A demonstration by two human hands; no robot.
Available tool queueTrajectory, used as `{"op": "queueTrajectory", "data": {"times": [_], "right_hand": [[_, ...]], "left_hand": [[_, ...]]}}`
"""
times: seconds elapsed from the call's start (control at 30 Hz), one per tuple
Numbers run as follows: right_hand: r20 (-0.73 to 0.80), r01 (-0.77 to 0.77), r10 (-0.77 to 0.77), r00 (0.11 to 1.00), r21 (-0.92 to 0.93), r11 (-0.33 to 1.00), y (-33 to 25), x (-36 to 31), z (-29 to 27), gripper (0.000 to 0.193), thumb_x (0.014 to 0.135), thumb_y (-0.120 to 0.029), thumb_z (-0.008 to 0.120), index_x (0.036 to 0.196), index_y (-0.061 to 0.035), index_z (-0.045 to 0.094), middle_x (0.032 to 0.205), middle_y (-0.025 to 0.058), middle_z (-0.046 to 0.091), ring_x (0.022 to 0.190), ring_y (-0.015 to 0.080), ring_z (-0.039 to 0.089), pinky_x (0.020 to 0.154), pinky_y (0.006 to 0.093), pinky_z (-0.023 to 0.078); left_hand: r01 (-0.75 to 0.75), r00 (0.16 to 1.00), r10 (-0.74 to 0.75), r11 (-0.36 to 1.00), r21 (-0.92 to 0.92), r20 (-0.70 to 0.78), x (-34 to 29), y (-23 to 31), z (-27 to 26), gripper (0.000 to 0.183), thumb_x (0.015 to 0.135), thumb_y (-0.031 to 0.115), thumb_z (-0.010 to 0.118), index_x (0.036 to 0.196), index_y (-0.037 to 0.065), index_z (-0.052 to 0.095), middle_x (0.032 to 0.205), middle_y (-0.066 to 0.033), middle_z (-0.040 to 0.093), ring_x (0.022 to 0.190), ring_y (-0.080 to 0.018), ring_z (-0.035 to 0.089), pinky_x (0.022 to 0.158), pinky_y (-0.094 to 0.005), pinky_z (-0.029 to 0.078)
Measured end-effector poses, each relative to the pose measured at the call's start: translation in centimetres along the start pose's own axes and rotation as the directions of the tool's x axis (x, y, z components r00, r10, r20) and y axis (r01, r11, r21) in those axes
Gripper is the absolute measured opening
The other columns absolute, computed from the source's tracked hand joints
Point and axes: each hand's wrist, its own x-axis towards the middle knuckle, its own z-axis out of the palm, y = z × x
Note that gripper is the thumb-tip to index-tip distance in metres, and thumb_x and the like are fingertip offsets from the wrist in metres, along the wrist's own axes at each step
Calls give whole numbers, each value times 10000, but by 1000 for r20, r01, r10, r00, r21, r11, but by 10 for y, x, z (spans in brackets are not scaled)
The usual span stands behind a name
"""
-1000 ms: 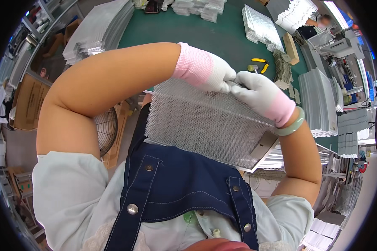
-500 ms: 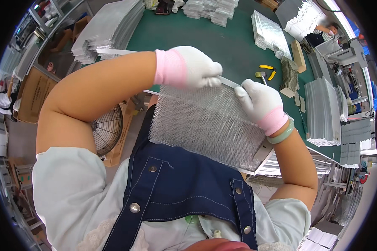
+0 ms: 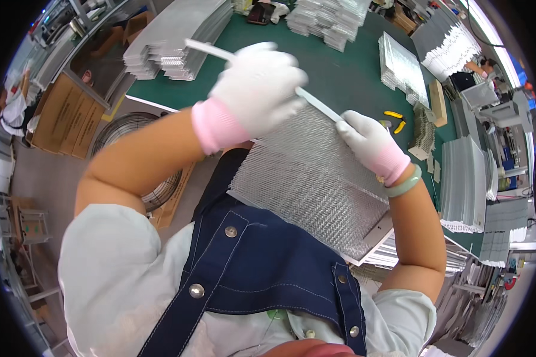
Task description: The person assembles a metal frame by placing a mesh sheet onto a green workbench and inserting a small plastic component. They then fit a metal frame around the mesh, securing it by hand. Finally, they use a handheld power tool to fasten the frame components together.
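Head view: the green bench (image 3: 336, 77) fills the far area, with a stack of sheets (image 3: 181, 24) at its far left. The mesh (image 3: 315, 178) is at the near edge of the bench, before the apron (image 3: 280, 238). The strip (image 3: 318, 104) extends aslant along the far side of the mesh. Left hand (image 3: 259, 89): gloved, blurred, fingers curled around the strip, which protrudes both ways. Right hand (image 3: 372, 146): gloved, thumb and fingers pinching the strip's right end. Yellow-handled pliers (image 3: 393, 113) lie on the bench beyond the right hand
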Motion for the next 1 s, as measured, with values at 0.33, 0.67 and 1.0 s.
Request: {"op": "queueTrajectory", "data": {"times": [0.33, 0.67, 1.0], "right_hand": [[9, 28, -27, 1000, -83, 996, -10, 10, 8, 350, 1033, -313, 479, 896, 1, 552, 760, 220, 546, 769, 400, 584, 711, 446, 456], [97, 52, -41, 994, -114, 992, -21, 20, 1, 387, 1044, -337, 461, 899, 9, 557, 780, 220, 562, 767, 392, 579, 736, 426, 466], [64, 98, -87, 994, -198, 975, -19, 18, 3, 381, 1053, -338, 469, 903, 3, 547, 726, 160, 535, 699, 307, 549, 722, 396, 461]], "left_hand": [[753, 538, -724, 183, -632, 431, -83, 34, 34, 198, 961, 169, 665, 858, 26, 575, 764, 32, 530, 703, -54, 470, 646, -254, 436], [608, 605, -697, 92, -789, 385, -91, 30, 38, 191, 948, 39, 622, 807, 62, 495, 884, 1, 536, 769, -52, 446, 702, -237, 407], [523, 660, -657, 54, -851, 364, -89, 27, 35, 173, 944, 21, 619, 818, 59, 506, 893, -8, 558, 792, -56, 460, 726, -240, 412]]}}
